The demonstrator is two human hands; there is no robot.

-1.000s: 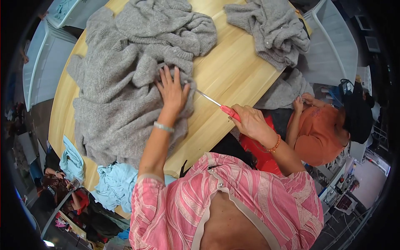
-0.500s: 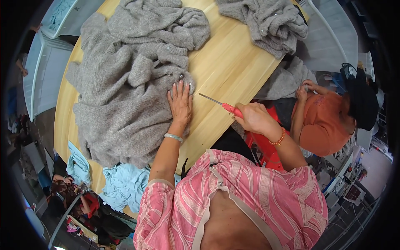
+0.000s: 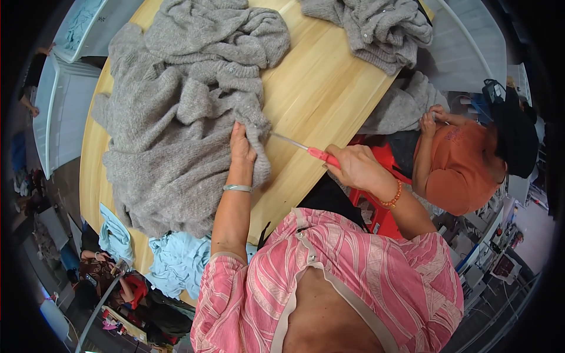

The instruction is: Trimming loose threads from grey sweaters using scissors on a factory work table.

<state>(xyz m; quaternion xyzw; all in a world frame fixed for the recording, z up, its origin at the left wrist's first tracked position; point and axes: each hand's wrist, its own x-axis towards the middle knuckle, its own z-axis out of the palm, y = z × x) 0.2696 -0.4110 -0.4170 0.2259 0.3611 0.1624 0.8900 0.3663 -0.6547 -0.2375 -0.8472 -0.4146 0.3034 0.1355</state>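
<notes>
A heap of grey knit garments lies on the left half of the wooden table. My left hand grips the heap's right edge, thumb on top and a fold of knit bunched in it; the other fingers are mostly hidden. My right hand is closed around a red-handled screwdriver-like tool. Its thin metal shaft points left, and the tip reaches the edge of the knit beside my left hand. Whether the tip touches the fabric I cannot tell.
Another grey knit pile sits at the table's far right. Light blue cloth lies at the near left edge of the wooden table. White bins stand beyond the table. A person in an orange shirt handles grey knit at right, near a red stool.
My left hand has gone from lying flat on the knit to gripping and lifting its edge. The tool in my right hand has moved slightly left, toward the knit.
</notes>
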